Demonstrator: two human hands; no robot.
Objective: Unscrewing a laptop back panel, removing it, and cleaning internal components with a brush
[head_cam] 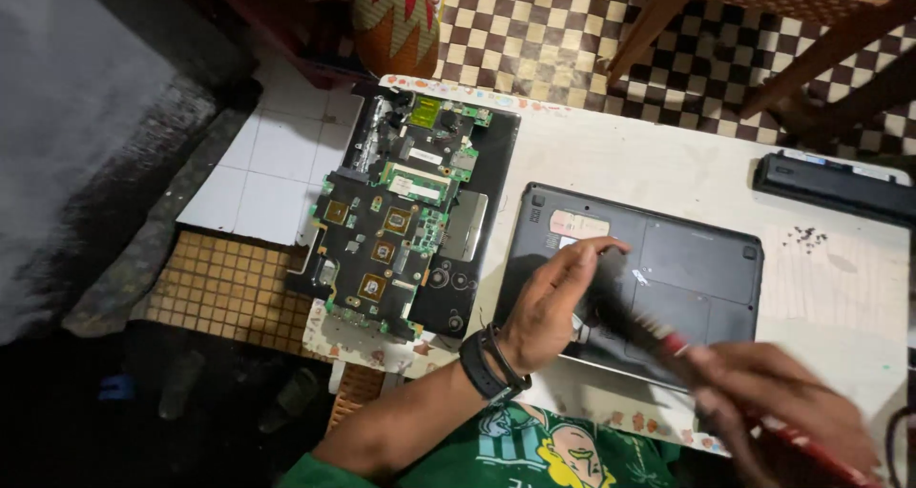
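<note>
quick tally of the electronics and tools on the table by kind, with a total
laptop turned underside up: 1
opened laptop chassis with bare circuit board: 1
battery pack: 1
red-handled tool in the right hand: 1
cluster of small screws: 1
total: 5

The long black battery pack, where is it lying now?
In the head view, the long black battery pack lies at the white table's far right edge, beyond the upturned black laptop.

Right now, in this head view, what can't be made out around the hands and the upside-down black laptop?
- Right hand: motion-blurred and cut by the bottom edge; grip unclear.
- Red-handled tool: blurred; its tip and kind unreadable.
- Black laptop base: the left hand hides part of its near left area.
- Small dark specks on the white table: too small to identify.
- Long black battery-like bar: dim, at the right edge.
</note>
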